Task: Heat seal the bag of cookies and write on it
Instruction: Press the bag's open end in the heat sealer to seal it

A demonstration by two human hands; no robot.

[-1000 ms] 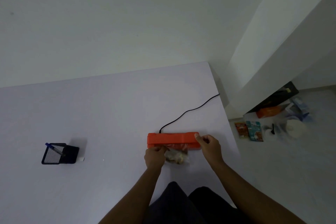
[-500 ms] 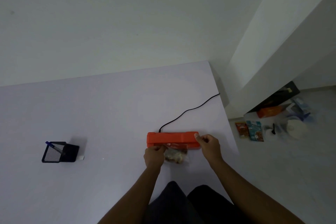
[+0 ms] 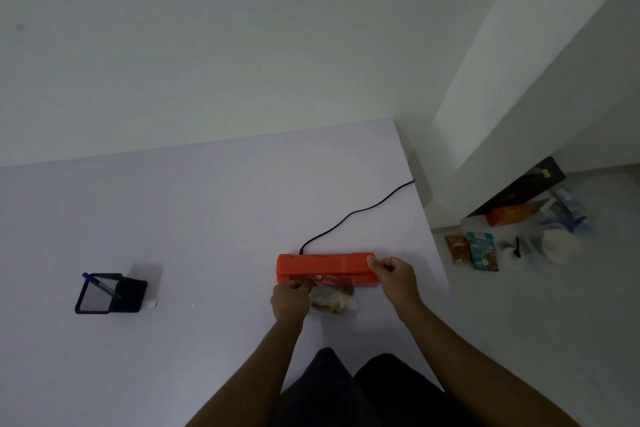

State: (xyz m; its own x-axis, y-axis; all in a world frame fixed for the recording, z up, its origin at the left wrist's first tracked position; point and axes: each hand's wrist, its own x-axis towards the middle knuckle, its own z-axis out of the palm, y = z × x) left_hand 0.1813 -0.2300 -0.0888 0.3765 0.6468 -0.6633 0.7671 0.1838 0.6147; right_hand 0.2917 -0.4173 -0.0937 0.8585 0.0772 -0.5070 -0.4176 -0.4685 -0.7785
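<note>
Clear bag of cookies [image 3: 331, 297] lies with its mouth in our orange sealer [image 3: 323, 266]; left hand [image 3: 290, 299] pinches the bag, right hand [image 3: 394, 276] grips the sealer's end. Mesh holder [image 3: 104, 293] keeps a blue pen [image 3: 98, 283].

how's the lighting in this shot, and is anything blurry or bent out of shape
Head view: dim, flat light with a grey-blue cast; the mesh pen holder throws a soft shadow up-right; wide-angle bending curves the table edge; the bag of cookies and floor packets look soft.
</note>
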